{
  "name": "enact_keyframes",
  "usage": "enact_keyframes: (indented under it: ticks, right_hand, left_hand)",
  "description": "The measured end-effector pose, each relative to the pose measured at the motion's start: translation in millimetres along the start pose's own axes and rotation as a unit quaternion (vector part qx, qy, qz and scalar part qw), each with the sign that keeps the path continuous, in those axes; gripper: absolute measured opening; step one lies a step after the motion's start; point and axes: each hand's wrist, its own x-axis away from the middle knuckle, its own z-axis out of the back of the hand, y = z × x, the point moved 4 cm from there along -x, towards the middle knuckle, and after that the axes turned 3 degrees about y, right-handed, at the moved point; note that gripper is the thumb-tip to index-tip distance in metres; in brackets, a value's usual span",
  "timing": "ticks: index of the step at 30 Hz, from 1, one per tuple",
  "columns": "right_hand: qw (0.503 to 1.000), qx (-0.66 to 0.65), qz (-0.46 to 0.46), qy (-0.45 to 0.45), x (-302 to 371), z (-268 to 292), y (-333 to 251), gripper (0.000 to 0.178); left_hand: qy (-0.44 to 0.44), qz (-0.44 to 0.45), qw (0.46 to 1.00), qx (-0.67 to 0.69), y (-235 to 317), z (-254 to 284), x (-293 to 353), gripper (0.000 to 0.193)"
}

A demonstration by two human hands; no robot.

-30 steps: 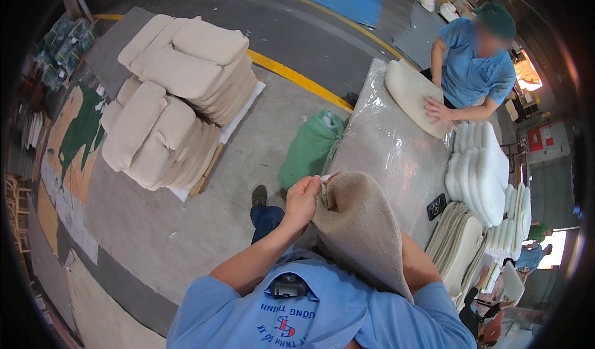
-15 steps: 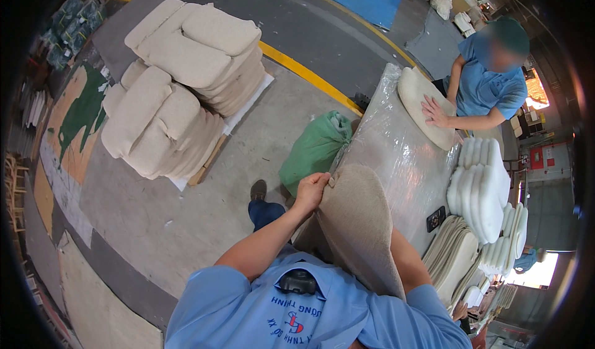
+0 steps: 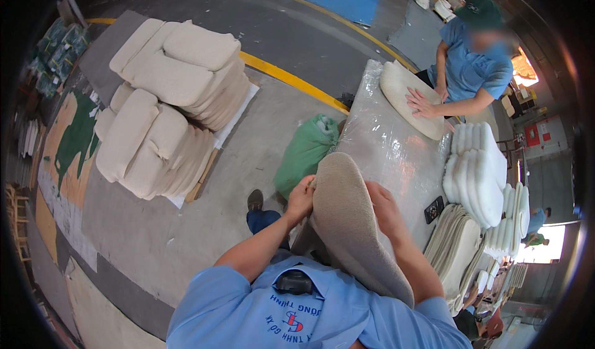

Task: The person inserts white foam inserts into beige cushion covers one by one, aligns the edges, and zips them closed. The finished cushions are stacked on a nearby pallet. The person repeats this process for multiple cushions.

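A long beige fabric cushion cover (image 3: pixel 344 209) with a rounded end stands tilted in front of my chest. My left hand (image 3: pixel 301 198) is closed on its left edge near the top, with the fingertips partly hidden by the cloth. My right hand (image 3: pixel 383 205) is at the opposite edge, its fingers curled against the cover and partly hidden. Beyond my hands is a table (image 3: pixel 387 141) wrapped in clear plastic. Across it, a co-worker in blue (image 3: pixel 474 58) presses a hand on a pale cushion (image 3: pixel 403 98).
White foam pads (image 3: pixel 474 169) and folded beige covers (image 3: pixel 451 237) are stacked along the table's right side, beside a black phone-like device (image 3: pixel 434 209). A green sack (image 3: pixel 305 151) stands at the table's left. Piles of beige cushions (image 3: pixel 164 70) sit on pallets at the left.
My right hand has come out from behind the cover to its right edge. The cover has turned more upright and shifted slightly left and up. My left hand keeps its hold.
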Motion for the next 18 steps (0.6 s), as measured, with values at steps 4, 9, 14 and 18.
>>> enact_keyframes:
  ticks: [4, 9, 14, 18]
  right_hand:
    - [0.996, -0.009, 0.043, -0.081, 157.3, 45.6, -62.5, 0.081]
    - [0.979, 0.202, -0.015, 0.028, 266.9, 57.0, -53.8, 0.084]
    - [0.968, 0.009, -0.062, 0.243, 306.7, 63.9, 55.5, 0.038]
    - [0.917, 0.246, 0.102, 0.297, 323.8, 33.8, -15.6, 0.018]
  left_hand:
    - [-0.215, -0.049, 0.975, -0.015, 31.3, 34.5, -2.0, 0.064]
    - [-0.437, 0.054, 0.897, -0.034, 64.3, 29.3, -3.9, 0.069]
    - [-0.448, 0.041, 0.838, -0.308, 72.0, 3.6, -28.3, 0.065]
    - [-0.488, -0.121, 0.823, -0.263, 61.1, 13.6, -47.7, 0.055]
